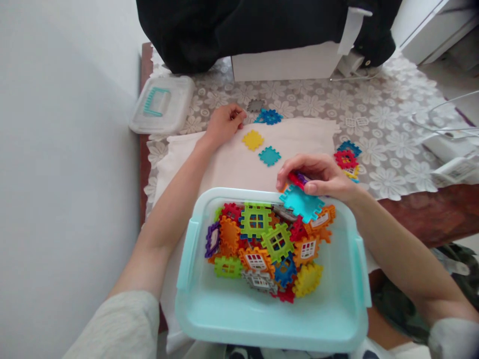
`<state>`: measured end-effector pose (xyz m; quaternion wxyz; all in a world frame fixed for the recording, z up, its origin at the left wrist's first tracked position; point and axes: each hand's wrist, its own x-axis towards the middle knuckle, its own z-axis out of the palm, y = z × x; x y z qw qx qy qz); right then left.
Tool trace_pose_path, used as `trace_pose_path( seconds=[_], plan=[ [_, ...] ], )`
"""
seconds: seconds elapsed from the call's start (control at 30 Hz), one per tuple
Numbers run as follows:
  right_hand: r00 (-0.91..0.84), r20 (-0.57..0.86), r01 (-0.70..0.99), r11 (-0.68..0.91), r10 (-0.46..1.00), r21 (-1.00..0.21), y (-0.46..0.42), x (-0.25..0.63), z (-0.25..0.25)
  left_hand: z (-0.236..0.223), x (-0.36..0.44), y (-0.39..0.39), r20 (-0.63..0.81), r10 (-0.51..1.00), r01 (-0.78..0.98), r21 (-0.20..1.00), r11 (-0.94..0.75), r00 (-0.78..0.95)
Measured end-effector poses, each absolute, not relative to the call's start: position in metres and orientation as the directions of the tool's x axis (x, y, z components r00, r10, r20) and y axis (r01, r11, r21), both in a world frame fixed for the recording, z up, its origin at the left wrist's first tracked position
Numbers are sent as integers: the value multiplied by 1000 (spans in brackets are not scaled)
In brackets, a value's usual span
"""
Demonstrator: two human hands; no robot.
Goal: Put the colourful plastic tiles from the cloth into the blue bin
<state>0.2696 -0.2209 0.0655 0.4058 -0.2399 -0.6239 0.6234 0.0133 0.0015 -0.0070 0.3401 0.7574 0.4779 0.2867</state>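
My right hand point(318, 175) is over the near bin's far rim, shut on a red plastic interlocking block point(297, 180) with a purple block point(304, 178) pressed against it. Just below it, a turquoise waffle block point(301, 203) lies tilted on the pile. A teal plastic bin point(271, 324) holds the heap of multicoloured blocks, some with window shapes. My left hand point(223, 124) rests curled at the far edge of a white cloth point(224, 169), close to a grey block point(255, 105) and a blue block point(268, 116). Nothing shows in its fingers. A yellow block point(253, 140) and a teal block point(269, 156) lie apart on the cloth.
A small stack of blue, red and yellow blocks point(346, 159) sits on the floral lace tablecloth point(385, 149) to the right. A clear lidded box point(162, 105) is at the far left corner. A white wall runs along the left. Black fabric and a white box stand at the far side.
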Motion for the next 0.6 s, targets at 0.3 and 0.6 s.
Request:
trace_pose_path(
  seconds=[0.3,0.6],
  plan=[
    [-600,94,-76,61,794,-995,-220,254,43,1,17,-1,109,906,526,783,-332,410],
    [-298,14,-126,-25,955,-992,-213,253,38,-14,10,8,143,906,535,766,-356,398]
  ],
)
